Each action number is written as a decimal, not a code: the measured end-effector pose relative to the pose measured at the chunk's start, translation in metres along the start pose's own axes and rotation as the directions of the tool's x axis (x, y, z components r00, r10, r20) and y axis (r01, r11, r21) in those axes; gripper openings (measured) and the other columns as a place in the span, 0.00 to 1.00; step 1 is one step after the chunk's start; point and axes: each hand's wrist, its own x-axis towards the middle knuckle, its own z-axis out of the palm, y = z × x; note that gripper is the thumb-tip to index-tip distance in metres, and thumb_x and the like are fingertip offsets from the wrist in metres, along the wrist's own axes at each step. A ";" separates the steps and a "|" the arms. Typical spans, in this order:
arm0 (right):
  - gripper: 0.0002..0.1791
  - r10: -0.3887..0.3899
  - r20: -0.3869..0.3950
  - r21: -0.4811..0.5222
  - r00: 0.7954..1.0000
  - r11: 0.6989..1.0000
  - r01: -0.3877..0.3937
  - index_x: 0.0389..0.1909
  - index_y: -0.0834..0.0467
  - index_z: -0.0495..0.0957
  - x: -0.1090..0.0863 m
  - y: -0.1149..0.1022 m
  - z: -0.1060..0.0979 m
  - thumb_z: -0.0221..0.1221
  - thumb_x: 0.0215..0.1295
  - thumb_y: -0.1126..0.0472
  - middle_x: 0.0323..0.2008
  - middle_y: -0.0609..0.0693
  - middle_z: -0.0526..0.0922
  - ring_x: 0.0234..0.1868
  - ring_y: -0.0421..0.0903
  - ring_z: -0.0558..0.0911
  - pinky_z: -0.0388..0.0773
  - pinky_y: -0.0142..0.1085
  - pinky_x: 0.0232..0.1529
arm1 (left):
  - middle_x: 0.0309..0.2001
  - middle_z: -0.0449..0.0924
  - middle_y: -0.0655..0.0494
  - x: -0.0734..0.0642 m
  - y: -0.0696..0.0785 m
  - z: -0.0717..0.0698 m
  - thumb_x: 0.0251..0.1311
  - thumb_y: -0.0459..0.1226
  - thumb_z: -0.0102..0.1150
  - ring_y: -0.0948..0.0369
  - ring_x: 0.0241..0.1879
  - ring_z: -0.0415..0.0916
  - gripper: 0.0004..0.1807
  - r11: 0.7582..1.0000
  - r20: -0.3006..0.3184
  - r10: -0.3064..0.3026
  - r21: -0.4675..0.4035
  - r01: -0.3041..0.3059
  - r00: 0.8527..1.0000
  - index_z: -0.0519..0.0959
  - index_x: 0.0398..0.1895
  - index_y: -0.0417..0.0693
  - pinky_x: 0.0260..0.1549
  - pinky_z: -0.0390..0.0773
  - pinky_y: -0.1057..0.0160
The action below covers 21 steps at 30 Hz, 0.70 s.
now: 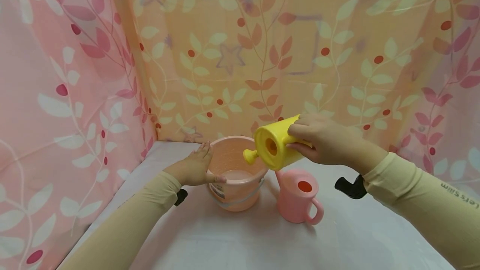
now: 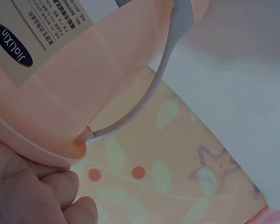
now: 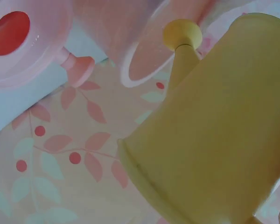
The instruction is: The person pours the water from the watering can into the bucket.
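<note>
In my right hand [image 1: 324, 138] I grip a yellow watering can [image 1: 279, 143], its fingers curled at the can's handle. The can is tipped toward the left, and its round spout head [image 1: 250, 156] hangs over the mouth of a peach-pink bucket [image 1: 236, 197]. My left hand [image 1: 195, 166] rests on the bucket's left rim, fingers stretched out and thumb lying along the near edge. Up close in the left wrist view, the fingers [image 2: 60, 186] meet the rim beside the bucket's grey handle [image 2: 144, 100]. Droplets dot the bucket's inner wall.
A pink watering can [image 1: 296, 199] with a red opening stands on the white tabletop [image 1: 240, 241], just right of the bucket, its handle facing front right. Leaf-patterned cloth [image 1: 232, 53] rises behind the table and along both sides.
</note>
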 end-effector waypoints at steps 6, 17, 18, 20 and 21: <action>0.15 0.097 -0.032 0.019 0.995 0.995 -0.096 0.25 0.55 0.69 -0.012 0.004 0.007 0.69 0.43 0.65 0.20 0.41 0.67 0.24 0.37 0.65 0.66 0.30 0.24 | 0.70 0.31 0.35 0.001 -0.001 0.002 0.43 0.75 0.42 0.44 0.69 0.31 0.67 1.000 0.000 -0.005 0.008 0.005 1.000 0.39 0.69 0.29 0.64 0.43 0.44; 0.15 0.222 -0.051 0.049 0.974 0.974 -0.219 0.23 0.54 0.70 -0.023 0.007 0.009 0.69 0.45 0.67 0.20 0.41 0.67 0.24 0.37 0.65 0.66 0.28 0.21 | 0.70 0.31 0.35 0.001 -0.001 0.001 0.42 0.75 0.42 0.45 0.69 0.31 0.67 1.000 -0.001 -0.009 0.007 0.009 1.000 0.39 0.69 0.30 0.64 0.44 0.45; 0.15 0.232 -0.055 0.053 0.971 0.972 -0.229 0.23 0.55 0.70 -0.023 0.008 0.009 0.69 0.45 0.67 0.20 0.41 0.67 0.23 0.37 0.65 0.66 0.28 0.21 | 0.70 0.31 0.36 0.001 -0.001 0.001 0.42 0.75 0.42 0.45 0.69 0.31 0.67 1.000 -0.001 -0.010 0.007 0.010 1.000 0.39 0.69 0.30 0.64 0.44 0.45; 0.15 0.259 -0.056 0.055 0.964 0.965 -0.256 0.23 0.54 0.70 -0.025 0.009 0.010 0.68 0.45 0.67 0.20 0.40 0.67 0.23 0.37 0.64 0.66 0.28 0.21 | 0.70 0.31 0.35 0.001 -0.001 0.001 0.43 0.75 0.42 0.45 0.69 0.31 0.67 1.000 -0.001 -0.010 0.006 0.010 1.000 0.39 0.69 0.30 0.64 0.44 0.44; 0.14 0.269 -0.056 0.056 0.961 0.962 -0.266 0.23 0.54 0.70 -0.026 0.009 0.010 0.68 0.46 0.67 0.20 0.40 0.67 0.23 0.36 0.65 0.66 0.28 0.21 | 0.70 0.31 0.35 0.001 -0.001 0.001 0.43 0.75 0.42 0.45 0.69 0.31 0.67 1.000 -0.001 -0.010 0.006 0.010 1.000 0.39 0.69 0.30 0.64 0.44 0.44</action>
